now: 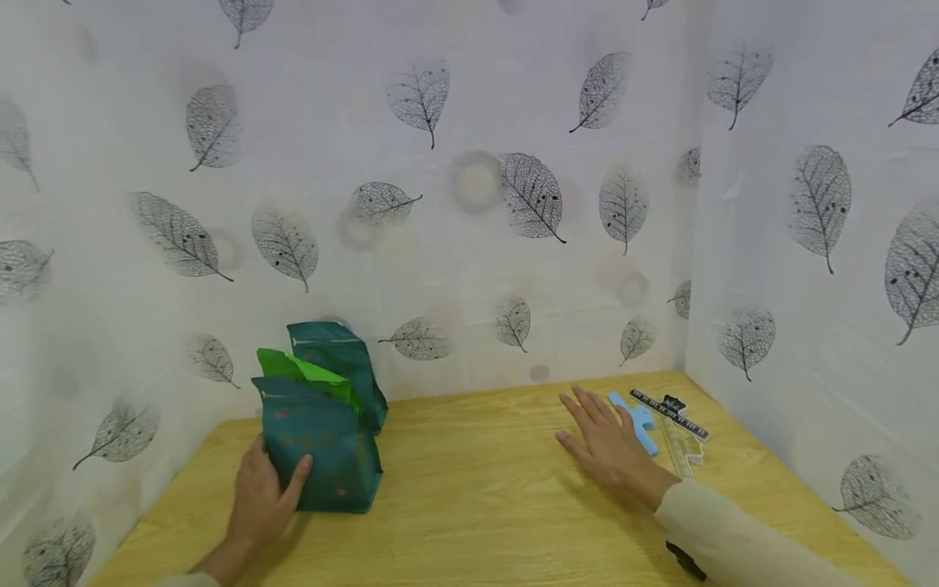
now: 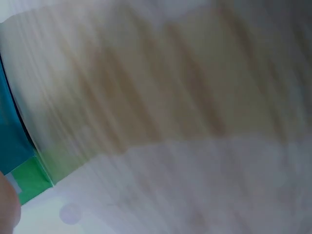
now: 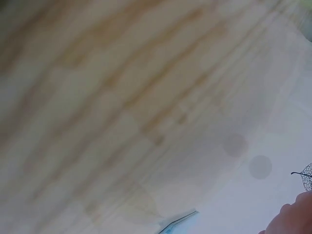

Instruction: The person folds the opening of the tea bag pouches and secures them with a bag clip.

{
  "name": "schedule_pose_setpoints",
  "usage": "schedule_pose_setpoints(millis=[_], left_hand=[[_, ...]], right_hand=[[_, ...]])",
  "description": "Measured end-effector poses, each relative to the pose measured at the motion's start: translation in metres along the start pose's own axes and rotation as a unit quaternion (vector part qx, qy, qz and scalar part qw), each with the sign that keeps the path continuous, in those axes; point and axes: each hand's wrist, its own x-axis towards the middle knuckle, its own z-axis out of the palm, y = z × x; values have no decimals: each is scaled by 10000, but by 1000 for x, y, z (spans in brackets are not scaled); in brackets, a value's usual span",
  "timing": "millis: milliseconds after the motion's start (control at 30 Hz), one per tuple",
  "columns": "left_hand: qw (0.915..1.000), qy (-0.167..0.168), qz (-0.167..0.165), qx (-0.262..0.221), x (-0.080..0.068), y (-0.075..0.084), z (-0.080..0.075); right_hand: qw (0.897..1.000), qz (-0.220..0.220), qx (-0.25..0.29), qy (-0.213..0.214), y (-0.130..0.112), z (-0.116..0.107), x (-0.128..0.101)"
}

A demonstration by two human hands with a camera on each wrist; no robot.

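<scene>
My left hand point(image 1: 260, 497) grips the lower left side of a dark teal pouch point(image 1: 319, 456), its thumb across the front and the other fingers round the left edge. This pouch stands upright, with a bright green flap point(image 1: 304, 371) showing behind its top. Part of the pouch point(image 2: 12, 122) shows at the left edge of the left wrist view. Over the right part of the table, my right hand point(image 1: 612, 444) is spread with straight fingers and holds nothing. Closest to it is a light blue bag clip point(image 1: 638, 424), whose tip point(image 3: 180, 222) also shows low in the right wrist view.
A second teal pouch point(image 1: 341, 359) stands behind the first. Beside the blue clip lie a black clip point(image 1: 671, 414) and a pale translucent clip point(image 1: 682, 448). The wooden table point(image 1: 477, 489) meets leaf-patterned curtains point(image 1: 469, 269) at the back and sides.
</scene>
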Motion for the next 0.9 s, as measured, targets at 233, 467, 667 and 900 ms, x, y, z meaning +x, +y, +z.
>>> schedule_pose_setpoints(millis=[233, 467, 667, 900], left_hand=[[9997, -100, 181, -97, -5, 11, 6], [9991, -290, 278, -112, -9, 22, 10], [9984, -422, 344, -118, -9, 32, 16], [9978, -472, 450, -124, -10, 39, 21]], right_hand=[[9998, -153, 18, 127, -4, 1, 1], [9998, -173, 130, 50, -11, 5, 6], [9997, -197, 82, 102, -15, 5, 7], [9996, -207, 176, 81, -21, 7, 6]])
